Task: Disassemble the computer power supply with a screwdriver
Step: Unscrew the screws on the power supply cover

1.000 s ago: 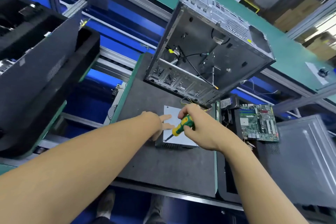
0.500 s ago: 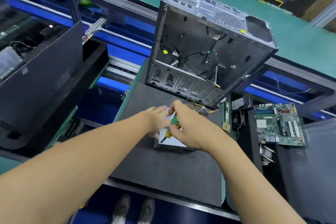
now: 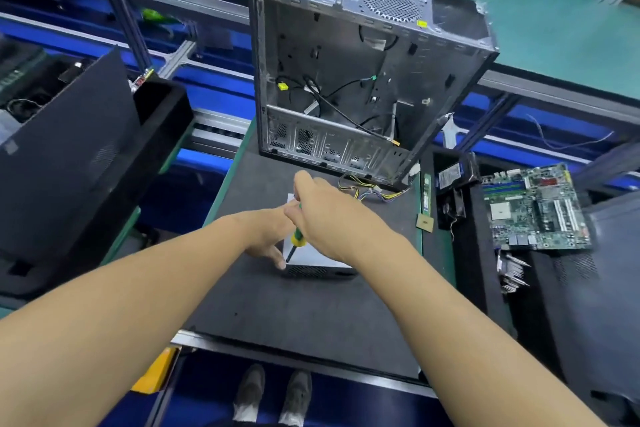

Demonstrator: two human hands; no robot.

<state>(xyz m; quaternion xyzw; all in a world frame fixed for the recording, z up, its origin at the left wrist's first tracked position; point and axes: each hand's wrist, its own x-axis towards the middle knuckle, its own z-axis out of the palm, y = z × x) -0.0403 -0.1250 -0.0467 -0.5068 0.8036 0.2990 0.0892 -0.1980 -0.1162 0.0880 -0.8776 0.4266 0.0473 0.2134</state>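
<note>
Head view: power supply [image 3: 308, 258] flat on black work mat [image 3: 294, 315], directly under both hands, with wire bundle [image 3: 374, 191] trailing beyond right-hand knuckles toward open computer case [image 3: 346, 80]. Right hand [image 3: 325, 215] wrapped around green-and-yellow handle of screwdriver [image 3: 296, 238], shaft angled down and left, tip at near-left corner of top cover, just beside left fingertip [image 3: 280, 262]. Left hand [image 3: 266, 236] laid with fingers extended against that corner, gripping nothing. Screw head not discernible.

Judged step: loosening a cover screw.

1. Seat tip fully in screw recess before turning.
2. Bring shaft closer to upright, in line with screw axis, to avoid cam-out from present tilt.
3. Press down firmly while turning anticlockwise.
4. Brace housing with left hand, but shift fingertip clear of tip path.
5. Catch loosened screw before any roll off mat.
6. Leave motherboard [image 3: 536, 208], well right of right forearm, undisturbed.
</note>
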